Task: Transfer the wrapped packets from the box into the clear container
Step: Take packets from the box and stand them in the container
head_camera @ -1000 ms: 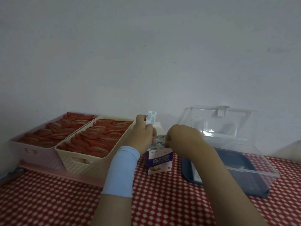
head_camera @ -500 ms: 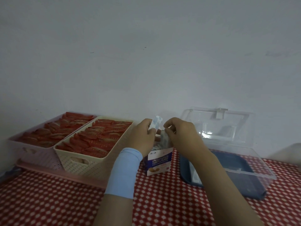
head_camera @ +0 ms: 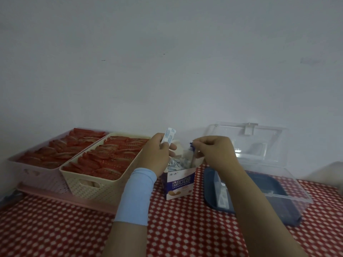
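Spillage is the risk: the left hand (head_camera: 157,154) grips one packet (head_camera: 168,136) above the box (head_camera: 179,184), the right hand (head_camera: 217,154) pinches something blue (head_camera: 191,144) at its crammed mouth. A tug could topple it beside the open clear container (head_camera: 289,197).

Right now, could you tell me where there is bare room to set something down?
Bare checked cloth lies near left, in front of the cream basket, and in the near middle, in front of the box. The back is crowded: pink basket, cream basket, box, clear container, and the left hand and right hand each holding a packet there.
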Demonstrator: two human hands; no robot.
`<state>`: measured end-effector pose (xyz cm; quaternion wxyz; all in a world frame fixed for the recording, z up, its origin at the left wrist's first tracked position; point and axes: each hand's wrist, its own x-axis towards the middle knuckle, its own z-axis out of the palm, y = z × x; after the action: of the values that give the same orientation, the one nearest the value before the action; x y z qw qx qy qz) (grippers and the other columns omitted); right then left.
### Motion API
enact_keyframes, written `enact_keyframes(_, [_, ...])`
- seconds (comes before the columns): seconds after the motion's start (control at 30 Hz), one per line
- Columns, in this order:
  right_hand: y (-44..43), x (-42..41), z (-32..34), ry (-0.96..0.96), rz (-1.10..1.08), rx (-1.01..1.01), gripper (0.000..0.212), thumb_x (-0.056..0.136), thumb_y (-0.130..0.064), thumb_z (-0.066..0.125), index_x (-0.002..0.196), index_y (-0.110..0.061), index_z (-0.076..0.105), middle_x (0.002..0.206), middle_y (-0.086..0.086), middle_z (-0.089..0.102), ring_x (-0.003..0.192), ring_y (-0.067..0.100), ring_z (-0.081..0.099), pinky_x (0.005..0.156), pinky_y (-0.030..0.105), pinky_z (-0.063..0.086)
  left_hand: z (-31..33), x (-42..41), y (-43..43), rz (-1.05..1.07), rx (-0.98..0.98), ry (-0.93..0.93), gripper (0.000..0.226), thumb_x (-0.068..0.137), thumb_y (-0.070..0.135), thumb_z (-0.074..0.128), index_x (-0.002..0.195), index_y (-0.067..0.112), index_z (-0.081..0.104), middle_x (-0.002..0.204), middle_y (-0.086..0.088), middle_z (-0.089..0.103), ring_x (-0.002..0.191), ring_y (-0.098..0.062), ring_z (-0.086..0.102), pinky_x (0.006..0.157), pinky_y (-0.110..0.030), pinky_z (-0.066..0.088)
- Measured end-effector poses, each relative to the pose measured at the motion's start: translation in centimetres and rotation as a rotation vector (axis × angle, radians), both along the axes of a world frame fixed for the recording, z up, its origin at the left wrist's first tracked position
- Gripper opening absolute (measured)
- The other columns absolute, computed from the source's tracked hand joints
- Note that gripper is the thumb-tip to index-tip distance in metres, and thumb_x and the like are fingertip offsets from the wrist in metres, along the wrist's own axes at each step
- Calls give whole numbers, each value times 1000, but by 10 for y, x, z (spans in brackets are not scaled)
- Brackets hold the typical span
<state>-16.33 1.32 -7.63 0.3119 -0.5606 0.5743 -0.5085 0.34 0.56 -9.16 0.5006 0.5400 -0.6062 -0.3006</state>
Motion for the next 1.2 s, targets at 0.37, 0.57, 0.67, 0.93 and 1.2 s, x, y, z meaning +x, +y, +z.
enact_keyframes(0.37, [21,5,34,-180,6,-444,14,96,-14,65,88,-18,76,64,-16,67,56,-2,55,55,9,42,15,1,3,-77,52,372,23,99,2,42,116,11,53,88,-4,74,77,-17,71,68,-31,58])
enact_keyframes(0.57, [24,17,24,-199,195,-225,13,99,-10,60,95,-6,72,77,-1,72,61,-1,66,54,14,51,28,-19,22,-455,289,694,31,101,14,47,126,-2,55,92,-18,71,77,-27,69,68,-39,57])
enact_keyframes(0.67, [22,13,19,-203,170,-178,15,101,-15,58,95,-9,70,77,1,74,67,11,71,56,22,55,31,-24,31,-574,356,752,37,105,26,38,125,2,57,93,-14,68,79,-24,64,76,-37,49])
enact_keyframes(0.93, [41,-14,20,-203,103,-273,10,95,-14,66,104,-17,71,78,10,73,65,12,72,54,22,54,23,-35,38,-723,346,698,38,92,25,55,119,-1,63,104,-17,72,90,-23,72,77,-35,61])
enact_keyframes(1.2, [55,-39,13,7,59,-330,9,94,-27,67,96,-23,60,105,-8,68,85,12,71,62,26,59,15,-53,36,-729,339,709,40,87,24,60,119,0,64,106,-17,72,91,-23,71,80,-35,60])
